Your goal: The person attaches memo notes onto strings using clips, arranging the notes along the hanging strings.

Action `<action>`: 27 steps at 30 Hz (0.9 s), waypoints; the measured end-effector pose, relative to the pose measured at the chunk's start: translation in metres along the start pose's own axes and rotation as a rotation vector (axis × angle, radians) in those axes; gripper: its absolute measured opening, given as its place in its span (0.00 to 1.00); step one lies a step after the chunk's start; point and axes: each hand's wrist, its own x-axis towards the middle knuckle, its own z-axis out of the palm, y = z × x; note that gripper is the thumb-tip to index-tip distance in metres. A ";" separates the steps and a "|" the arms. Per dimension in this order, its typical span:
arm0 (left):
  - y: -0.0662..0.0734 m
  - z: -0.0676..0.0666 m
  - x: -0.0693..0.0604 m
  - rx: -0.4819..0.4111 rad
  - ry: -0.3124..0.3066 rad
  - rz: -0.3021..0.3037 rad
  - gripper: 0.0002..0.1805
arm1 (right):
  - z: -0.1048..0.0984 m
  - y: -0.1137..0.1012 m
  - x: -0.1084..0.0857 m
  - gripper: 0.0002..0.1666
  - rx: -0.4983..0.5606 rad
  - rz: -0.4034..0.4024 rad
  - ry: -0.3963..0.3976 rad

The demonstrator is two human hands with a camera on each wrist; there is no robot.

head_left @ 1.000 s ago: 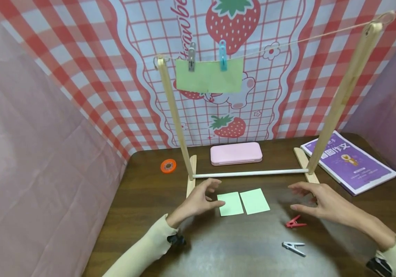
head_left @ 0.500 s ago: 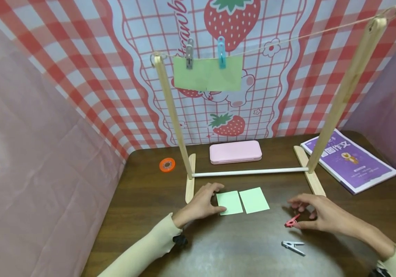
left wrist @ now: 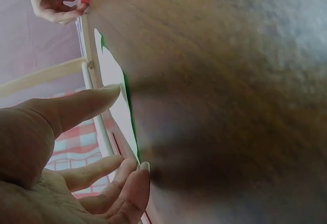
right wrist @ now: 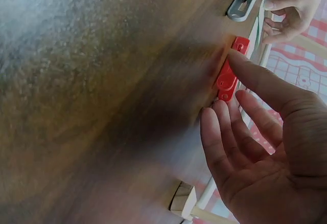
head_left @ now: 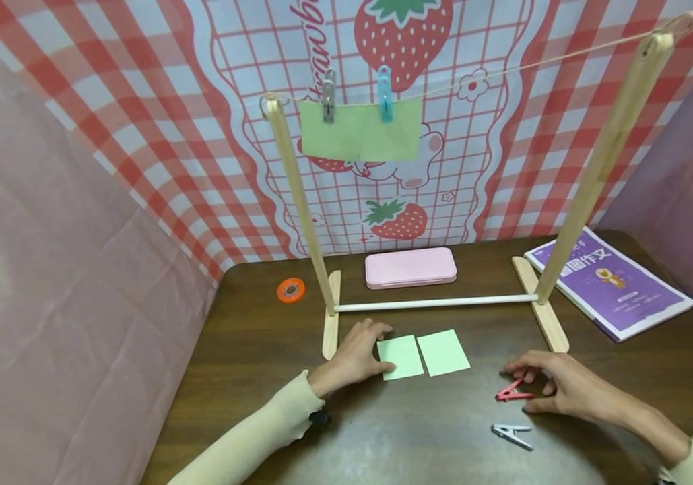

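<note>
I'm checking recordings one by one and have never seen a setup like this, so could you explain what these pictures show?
There is no machine: a person works with bare left and right hands. The head view comes from a camera worn on the head; the other two come from a camera on each wrist.

On the brown table lie two pale green paper squares, a red clothespin, a silver clothespin, an orange tape roll, a pink case and a purple book. A wooden stand carries a string with green paper clipped on.

The left hand is spread at the left square; the right hand's thumb and fingers are at the red clothespin, though whether they grip it is unclear.
</note>
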 end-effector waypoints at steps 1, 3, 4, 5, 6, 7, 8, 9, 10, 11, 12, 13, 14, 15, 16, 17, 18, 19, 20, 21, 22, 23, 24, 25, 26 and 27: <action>0.000 0.000 0.000 0.002 0.000 -0.002 0.38 | 0.001 0.000 0.000 0.34 0.002 0.001 0.001; 0.000 0.001 0.001 -0.005 -0.004 -0.009 0.37 | 0.002 0.000 -0.001 0.34 0.008 -0.001 0.004; 0.000 0.001 0.001 -0.009 -0.006 -0.015 0.36 | 0.002 0.001 -0.001 0.34 0.012 -0.003 0.004; 0.000 0.001 0.001 -0.013 -0.010 -0.021 0.36 | 0.003 0.001 -0.001 0.34 0.018 -0.005 0.004; 0.000 0.001 0.001 -0.015 -0.013 -0.026 0.35 | 0.003 0.001 -0.001 0.34 0.025 -0.007 0.002; 0.000 0.001 0.002 -0.020 -0.015 -0.031 0.34 | 0.004 0.001 -0.001 0.34 0.031 -0.009 0.001; 0.000 0.001 0.002 -0.025 -0.017 -0.035 0.33 | 0.004 0.002 -0.001 0.34 0.038 -0.012 0.000; 0.000 0.001 0.002 -0.027 -0.018 -0.036 0.32 | 0.004 0.002 -0.001 0.34 0.042 -0.014 0.001; 0.000 0.000 0.001 -0.028 -0.019 -0.037 0.31 | 0.004 0.002 -0.001 0.34 0.046 -0.015 0.001; 0.000 0.000 0.001 -0.028 -0.019 -0.037 0.30 | 0.004 0.003 -0.001 0.34 0.049 -0.017 0.004; 0.000 0.000 0.001 -0.029 -0.019 -0.035 0.29 | 0.004 0.003 -0.001 0.34 0.052 -0.018 0.006; 0.000 0.000 0.001 -0.031 -0.018 -0.031 0.29 | 0.004 0.003 -0.001 0.34 0.050 -0.020 0.010; 0.000 0.000 0.001 -0.033 -0.017 -0.028 0.28 | 0.004 0.004 -0.001 0.34 0.048 -0.022 0.013; 0.000 0.000 0.001 -0.034 -0.015 -0.025 0.27 | 0.003 0.004 -0.001 0.33 0.042 -0.024 0.018; 0.000 0.000 0.002 -0.035 -0.013 -0.021 0.27 | 0.003 0.004 -0.001 0.33 0.037 -0.026 0.024; 0.000 0.000 0.002 -0.037 -0.011 -0.018 0.26 | 0.003 0.005 -0.001 0.32 0.027 -0.028 0.030; -0.001 0.000 0.002 -0.039 -0.010 -0.015 0.26 | 0.003 0.005 -0.002 0.31 0.017 -0.027 0.036; -0.001 -0.001 0.002 -0.039 -0.008 -0.012 0.26 | 0.003 0.005 -0.002 0.30 0.004 -0.027 0.043; -0.001 -0.001 0.002 -0.038 -0.005 -0.008 0.25 | 0.004 0.005 -0.002 0.29 -0.009 -0.025 0.050; -0.001 -0.001 0.002 -0.039 -0.001 -0.003 0.25 | 0.004 0.005 -0.003 0.28 -0.021 -0.022 0.056; -0.001 -0.001 0.002 -0.042 0.001 -0.001 0.25 | 0.004 0.005 -0.003 0.26 -0.030 -0.019 0.059; -0.001 -0.001 0.001 -0.046 0.001 -0.001 0.25 | 0.004 0.005 -0.003 0.25 -0.037 -0.016 0.062; -0.001 -0.001 0.001 -0.048 0.001 -0.001 0.25 | 0.004 0.005 -0.003 0.24 -0.042 -0.012 0.063; -0.001 -0.001 0.001 -0.052 0.001 -0.001 0.25 | 0.004 0.005 -0.003 0.24 -0.047 -0.009 0.063; -0.001 -0.001 0.001 -0.058 0.003 -0.001 0.25 | 0.004 0.005 -0.003 0.23 -0.050 -0.005 0.064; -0.001 -0.001 0.001 -0.066 0.003 -0.004 0.25 | 0.004 0.005 -0.003 0.23 -0.052 -0.001 0.063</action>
